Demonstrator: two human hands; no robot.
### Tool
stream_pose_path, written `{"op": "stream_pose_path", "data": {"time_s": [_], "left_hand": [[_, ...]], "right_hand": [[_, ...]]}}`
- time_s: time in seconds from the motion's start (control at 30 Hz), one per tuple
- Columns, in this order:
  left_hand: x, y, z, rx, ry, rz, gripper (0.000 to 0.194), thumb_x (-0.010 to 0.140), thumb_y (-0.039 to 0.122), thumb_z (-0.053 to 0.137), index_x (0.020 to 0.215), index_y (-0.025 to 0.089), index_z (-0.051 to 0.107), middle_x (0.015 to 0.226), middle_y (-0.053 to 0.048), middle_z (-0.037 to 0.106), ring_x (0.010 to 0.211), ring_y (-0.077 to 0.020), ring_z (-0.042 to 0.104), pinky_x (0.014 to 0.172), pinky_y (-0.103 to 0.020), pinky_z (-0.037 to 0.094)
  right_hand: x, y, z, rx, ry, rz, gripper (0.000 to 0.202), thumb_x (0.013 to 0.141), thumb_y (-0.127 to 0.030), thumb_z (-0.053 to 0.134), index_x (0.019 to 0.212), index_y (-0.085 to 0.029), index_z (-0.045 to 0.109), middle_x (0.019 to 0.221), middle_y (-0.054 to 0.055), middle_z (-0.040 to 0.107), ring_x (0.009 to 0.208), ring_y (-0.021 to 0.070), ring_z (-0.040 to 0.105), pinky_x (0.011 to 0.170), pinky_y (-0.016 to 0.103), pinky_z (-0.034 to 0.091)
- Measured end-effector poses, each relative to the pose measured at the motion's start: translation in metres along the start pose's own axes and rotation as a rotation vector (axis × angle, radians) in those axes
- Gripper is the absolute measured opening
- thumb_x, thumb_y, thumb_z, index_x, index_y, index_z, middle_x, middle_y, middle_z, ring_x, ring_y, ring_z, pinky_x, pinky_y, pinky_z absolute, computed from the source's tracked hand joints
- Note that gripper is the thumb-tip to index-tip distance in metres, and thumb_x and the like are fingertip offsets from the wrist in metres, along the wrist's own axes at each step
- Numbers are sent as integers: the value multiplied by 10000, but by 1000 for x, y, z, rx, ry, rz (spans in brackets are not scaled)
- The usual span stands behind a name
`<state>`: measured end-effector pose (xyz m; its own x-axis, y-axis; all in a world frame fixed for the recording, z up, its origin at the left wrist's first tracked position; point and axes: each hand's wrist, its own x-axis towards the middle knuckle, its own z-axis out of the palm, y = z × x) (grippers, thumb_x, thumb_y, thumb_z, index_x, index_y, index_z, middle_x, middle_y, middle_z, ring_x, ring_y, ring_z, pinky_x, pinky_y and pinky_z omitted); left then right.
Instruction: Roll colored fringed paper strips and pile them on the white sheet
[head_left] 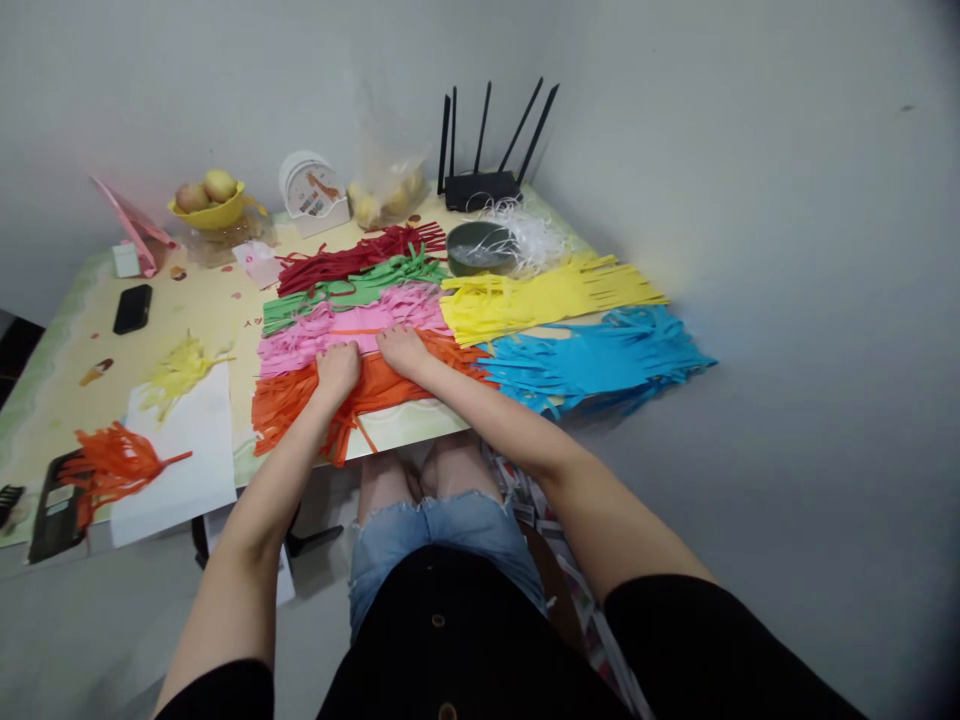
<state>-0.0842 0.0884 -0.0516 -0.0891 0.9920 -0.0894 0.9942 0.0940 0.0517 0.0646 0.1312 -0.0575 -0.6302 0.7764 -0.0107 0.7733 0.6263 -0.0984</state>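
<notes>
1 orange fringed bundle (386, 383) lay at the near edge of the table (409, 424), under left hand (340, 368) and right hand (403, 350).
Pink fringe (300, 337) and blue fringe (600, 358) adjoined it, apparently sorted by colour against tangling. Both arms (281, 485) stretched forward, knuckles up; fingers (385, 343) curled at the bundle's far side, but standing nearby I could not tell whether they clamped it.

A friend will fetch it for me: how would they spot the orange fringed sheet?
Start at the table, along its front edge. There, left of the blue sheet and just nearer than the pink sheet, lies the orange fringed sheet, with the left hand and right hand on it. Unlike the bunched orange tassel at far left, it is spread out in a broad strip.
</notes>
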Motion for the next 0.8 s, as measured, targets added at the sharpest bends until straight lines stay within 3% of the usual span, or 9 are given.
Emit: {"op": "stream_pose_path", "data": {"time_s": [0.23, 0.4, 0.53, 0.67, 0.8], "left_hand": [[2, -4, 0, -83, 20, 13, 290, 918, 277, 538, 1110, 178, 732, 1164, -154, 701, 1130, -312, 632, 934, -427, 476], [4, -6, 2, -137, 49, -6, 256, 881, 280, 614, 1071, 185, 756, 1114, -148, 733, 1089, -306, 637, 926, -415, 466], [1, -5, 2, -195, 108, -40, 196, 882, 247, 597, 968, 198, 766, 1045, -135, 751, 1112, -314, 616, 972, -452, 434], [-5, -2, 0, -302, 209, -81, 142, 860, 246, 620, 891, 207, 753, 1010, -126, 749, 1184, -337, 574, 1036, -497, 387], [-12, -14, -6, -495, 353, -163, 130, 844, 271, 615, 851, 197, 721, 966, -86, 749, 1112, -277, 620, 1015, -424, 435]], "right_hand": [[6, 5, -8, 72, -19, -69, 304, 969, -268, 544, 1200, -116, 673, 1253, 180, 654, 1207, 321, 552, 982, 420, 459], [6, 5, -7, 124, 4, -38, 312, 984, -153, 423, 1189, -119, 656, 1225, 177, 658, 1125, 293, 585, 946, 421, 470], [-10, -4, -9, 152, 61, -69, 377, 1006, -157, 358, 1287, -66, 592, 1310, 224, 595, 1247, 324, 500, 1044, 485, 409], [-29, -25, -5, 203, 14, -167, 360, 987, -160, 408, 1238, -52, 644, 1323, 210, 599, 1283, 305, 493, 1083, 419, 408], [-31, -35, 2, 279, -23, -89, 470, 937, -106, 432, 1388, -50, 547, 1392, 220, 571, 1307, 306, 525, 1068, 406, 445]]}}
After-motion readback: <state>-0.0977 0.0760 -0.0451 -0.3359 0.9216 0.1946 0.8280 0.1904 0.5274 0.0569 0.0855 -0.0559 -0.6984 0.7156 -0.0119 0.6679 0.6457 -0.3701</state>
